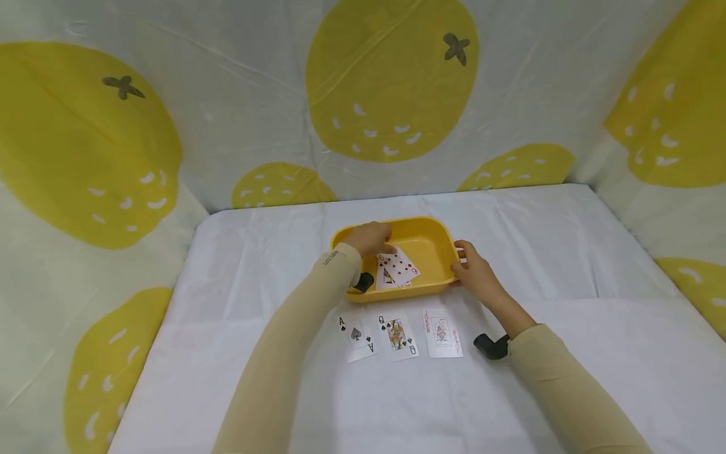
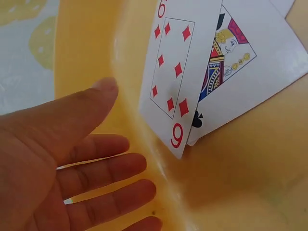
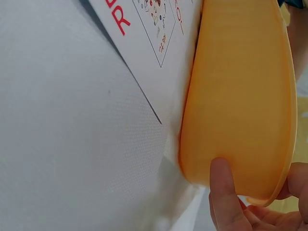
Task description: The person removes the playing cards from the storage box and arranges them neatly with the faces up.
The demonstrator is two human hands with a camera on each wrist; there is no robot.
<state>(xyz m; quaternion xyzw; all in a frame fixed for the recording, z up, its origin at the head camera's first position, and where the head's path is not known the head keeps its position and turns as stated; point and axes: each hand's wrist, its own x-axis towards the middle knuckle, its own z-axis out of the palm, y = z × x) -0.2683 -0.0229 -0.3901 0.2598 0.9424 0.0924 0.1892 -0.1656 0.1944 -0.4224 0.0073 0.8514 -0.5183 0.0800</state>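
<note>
A yellow plastic tray (image 1: pixel 435 238) stands on the white cloth. My left hand (image 1: pixel 368 239) is inside its left part, thumb and fingers spread and holding nothing in the left wrist view. Beside those fingers lies a six of diamonds (image 2: pixel 180 72), overlapping a face card of clubs (image 2: pixel 255 82) on the tray's floor. At the tray's right end my right hand (image 1: pixel 476 271) grips the rim. In the right wrist view, one digit presses the tray's outer wall while other fingers curl at its edge.
In front of the tray, an ace of spades (image 1: pixel 357 335), a queen of spades (image 1: pixel 398 336) and a joker (image 1: pixel 443 334) lie face up in a row. White cloth (image 1: pixel 227 378) covers the table. Curtains with yellow fruit prints (image 1: pixel 391 75) hang behind and at both sides.
</note>
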